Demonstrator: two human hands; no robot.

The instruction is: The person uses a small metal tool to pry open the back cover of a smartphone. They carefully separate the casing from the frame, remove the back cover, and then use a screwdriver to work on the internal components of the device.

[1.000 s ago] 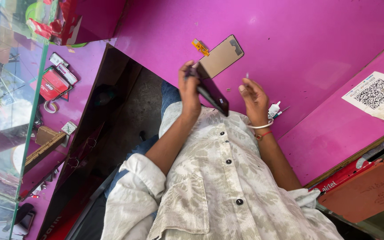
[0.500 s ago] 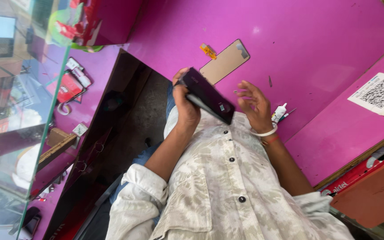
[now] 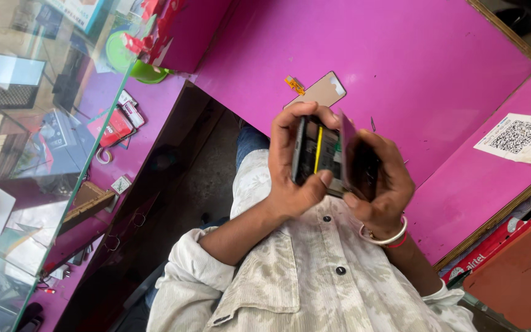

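My left hand [image 3: 290,169] grips a dark phone body [image 3: 314,154], held up close over my lap. Its inside faces me, with a yellow strip showing. My right hand [image 3: 383,184], with a white bangle and a red band at the wrist, holds a thin dark panel [image 3: 350,152] that stands edge-on against the phone's right side. Whether the panel is still joined to the phone is hidden by my fingers. On the magenta counter [image 3: 401,55] beyond my hands lies a tan flat panel [image 3: 322,92] with an orange flex strip at its corner.
A white paper with a square code [image 3: 517,136] lies on the right counter section. A glass showcase [image 3: 32,141] stands at the left, with a green round object [image 3: 145,67] and small red packets beside it. Red boxes [image 3: 511,270] sit at the lower right.
Both hands have risen closer to me. The phone has turned so its inside shows, and my right hand, free before, now holds the thin panel at its side.
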